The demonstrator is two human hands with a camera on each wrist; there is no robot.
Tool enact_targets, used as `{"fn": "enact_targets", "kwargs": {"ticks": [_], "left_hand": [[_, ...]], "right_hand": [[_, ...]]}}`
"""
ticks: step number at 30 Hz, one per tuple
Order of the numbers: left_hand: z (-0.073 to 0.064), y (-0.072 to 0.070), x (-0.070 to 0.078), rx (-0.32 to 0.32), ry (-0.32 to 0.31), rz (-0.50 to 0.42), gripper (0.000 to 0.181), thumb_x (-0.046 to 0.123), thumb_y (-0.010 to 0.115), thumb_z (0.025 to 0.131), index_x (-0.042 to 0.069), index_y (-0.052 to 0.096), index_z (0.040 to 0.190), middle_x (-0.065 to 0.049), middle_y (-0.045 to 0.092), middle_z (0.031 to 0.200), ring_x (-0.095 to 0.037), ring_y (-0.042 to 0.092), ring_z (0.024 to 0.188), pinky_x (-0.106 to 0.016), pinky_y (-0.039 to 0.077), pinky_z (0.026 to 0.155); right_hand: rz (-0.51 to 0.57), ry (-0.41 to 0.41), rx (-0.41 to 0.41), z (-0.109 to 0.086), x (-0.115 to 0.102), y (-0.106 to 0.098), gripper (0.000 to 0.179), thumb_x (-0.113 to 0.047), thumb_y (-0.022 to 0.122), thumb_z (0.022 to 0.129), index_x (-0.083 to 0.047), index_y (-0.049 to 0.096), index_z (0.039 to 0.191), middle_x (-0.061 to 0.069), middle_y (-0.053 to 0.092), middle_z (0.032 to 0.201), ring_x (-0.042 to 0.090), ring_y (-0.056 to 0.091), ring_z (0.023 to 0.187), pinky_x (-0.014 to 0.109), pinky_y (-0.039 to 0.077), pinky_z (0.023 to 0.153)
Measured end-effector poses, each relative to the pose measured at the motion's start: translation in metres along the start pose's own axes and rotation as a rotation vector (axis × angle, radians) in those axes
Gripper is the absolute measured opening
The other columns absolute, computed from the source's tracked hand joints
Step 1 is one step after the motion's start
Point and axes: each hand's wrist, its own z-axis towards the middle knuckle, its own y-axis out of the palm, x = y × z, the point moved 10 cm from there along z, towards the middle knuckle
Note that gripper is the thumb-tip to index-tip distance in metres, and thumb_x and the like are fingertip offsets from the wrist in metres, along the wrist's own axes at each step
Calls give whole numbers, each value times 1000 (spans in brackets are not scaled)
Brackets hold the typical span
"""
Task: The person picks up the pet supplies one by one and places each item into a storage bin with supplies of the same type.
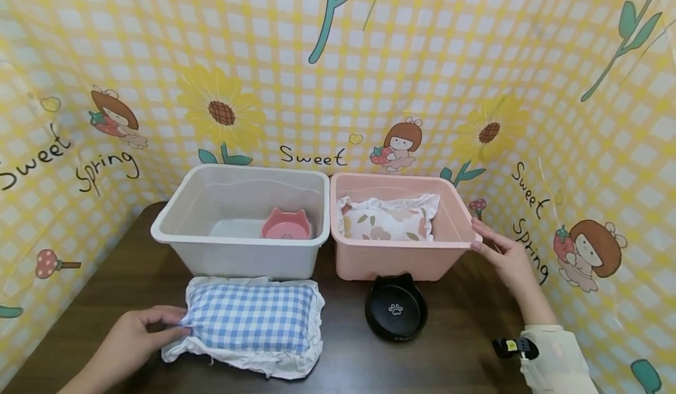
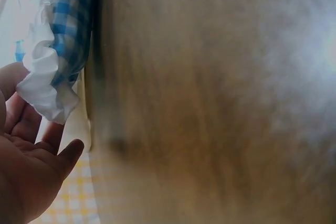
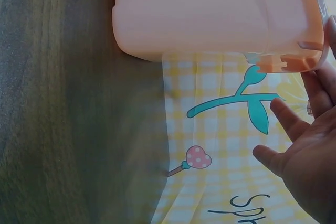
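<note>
A small blue-and-white checked pillow [image 1: 250, 317] with a white ruffled edge lies in front of the grey bin. My left hand [image 1: 129, 338] pinches its left ruffle between thumb and fingers; the left wrist view shows the ruffle [image 2: 44, 82] at the thumb. At the right end of the pink bin [image 1: 396, 259], my right hand [image 1: 509, 265] grips the rim near the front corner. Its lower fingers stand spread below the rim in the right wrist view. Inside the pink bin rests a floral pillow [image 1: 388, 224] with a white ruffle.
The grey-white bin [image 1: 248, 259] stands left of the pink one, holding a pink cat-shaped bowl [image 1: 287, 225]. A black cat-shaped bowl [image 1: 396, 309] sits before the pink bin. Yellow checked cloth [image 1: 338, 100] surrounds the dark wooden table [image 1: 348, 359] at the back and sides.
</note>
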Motion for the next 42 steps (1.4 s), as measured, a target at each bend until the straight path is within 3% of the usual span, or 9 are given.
{"fn": "enact_targets", "kwargs": {"ticks": [4,17,27,36,42], "left_hand": [[-1,-10,4,20,3,-25,13,42,83,85,31,78,83,8,76,112,13,58,103,-1,36,82],[-14,-34,30,124,107,-106,7,25,85,85,25,78,84,7,77,107,11,63,101,0,40,86],[-18,-52,61,171,193,-170,11,10,85,84,18,79,85,9,76,106,9,65,102,-4,46,85],[-18,-70,89,214,274,-207,16,-1,83,82,13,78,87,12,76,107,7,65,103,-7,49,83],[-16,-85,107,246,317,-254,19,-8,83,79,9,77,84,5,76,105,1,69,102,-9,51,81]], "right_hand": [[-24,-2,-14,1,-2,0,50,-24,70,100,-12,57,147,-9,52,152,-12,43,135,4,39,99],[-21,6,-28,-1,-2,0,49,-24,70,99,-13,58,146,-9,52,152,-12,43,135,3,38,97],[-1,2,-31,-2,-8,1,49,-24,70,99,-11,58,145,-8,53,151,-13,43,134,5,40,98],[-46,9,-32,-2,-8,0,49,-28,70,99,-12,59,145,-12,54,150,-15,43,132,2,36,99],[-43,14,-32,-1,-7,0,50,-28,70,99,-12,59,144,-12,54,150,-16,43,132,3,36,101]]}}
